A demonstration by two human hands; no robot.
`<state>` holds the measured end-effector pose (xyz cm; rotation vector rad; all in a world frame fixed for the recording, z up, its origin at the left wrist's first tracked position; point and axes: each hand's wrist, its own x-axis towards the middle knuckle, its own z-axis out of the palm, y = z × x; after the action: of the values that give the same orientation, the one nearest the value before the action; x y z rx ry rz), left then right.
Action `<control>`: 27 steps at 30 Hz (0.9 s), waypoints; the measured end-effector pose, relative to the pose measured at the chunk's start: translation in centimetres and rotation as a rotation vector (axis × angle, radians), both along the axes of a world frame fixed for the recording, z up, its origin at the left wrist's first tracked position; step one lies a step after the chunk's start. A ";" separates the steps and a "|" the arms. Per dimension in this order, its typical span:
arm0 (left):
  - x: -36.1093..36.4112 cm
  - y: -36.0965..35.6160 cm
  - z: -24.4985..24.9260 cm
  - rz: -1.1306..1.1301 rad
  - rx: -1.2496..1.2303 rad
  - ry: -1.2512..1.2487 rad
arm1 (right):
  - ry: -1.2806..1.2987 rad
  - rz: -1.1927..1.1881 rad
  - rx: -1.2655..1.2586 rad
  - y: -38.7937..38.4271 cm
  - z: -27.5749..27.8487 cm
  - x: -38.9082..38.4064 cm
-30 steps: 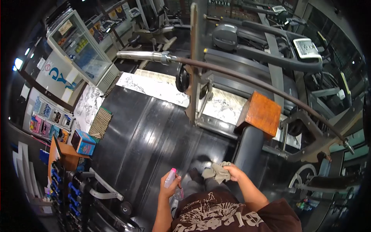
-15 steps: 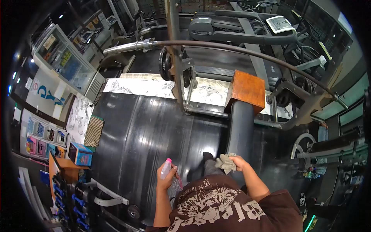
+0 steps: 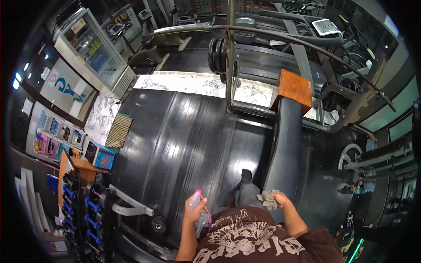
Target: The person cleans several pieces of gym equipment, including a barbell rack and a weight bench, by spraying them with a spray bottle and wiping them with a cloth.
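In my left hand (image 3: pixel 193 213) is a clear spray bottle (image 3: pixel 205 217) with a pink-tipped nozzle; my fingers wrap round its neck and the lower part hangs close to my shirt. My right hand (image 3: pixel 281 200) is closed on a crumpled grey-beige cloth (image 3: pixel 267 199), held in front of my waist. Just beyond the cloth runs the long black padded bench (image 3: pixel 285 144), which overlaps the right hand's side of my body in this view. One of my feet (image 3: pixel 246 174) is on the black floor left of the bench.
An orange-brown wooden box (image 3: pixel 294 88) stands at the bench's far end, below a long barbell (image 3: pixel 280 34) on a rack. Weight plates (image 3: pixel 215 56) hang on the rack's left upright. A rack of blue dumbbells (image 3: pixel 92 221) is at lower left, and a glass-door fridge (image 3: pixel 94 50) at upper left.
My view has shifted, so the rack, box and bench sit farther right. One foot shows farther out in front. Both hands keep hold of the spray bottle and the cloth.
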<state>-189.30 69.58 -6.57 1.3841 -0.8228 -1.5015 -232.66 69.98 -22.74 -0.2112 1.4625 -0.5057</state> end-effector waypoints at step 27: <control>-5.3 17.6 0.4 0.059 0.031 -0.158 | 0.259 0.344 0.055 13.0 -3.4 -8.0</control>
<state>-194.62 87.13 -6.16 1.5518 -0.8515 -1.3782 -240.67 82.94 -26.15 -0.4887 1.6468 -0.1620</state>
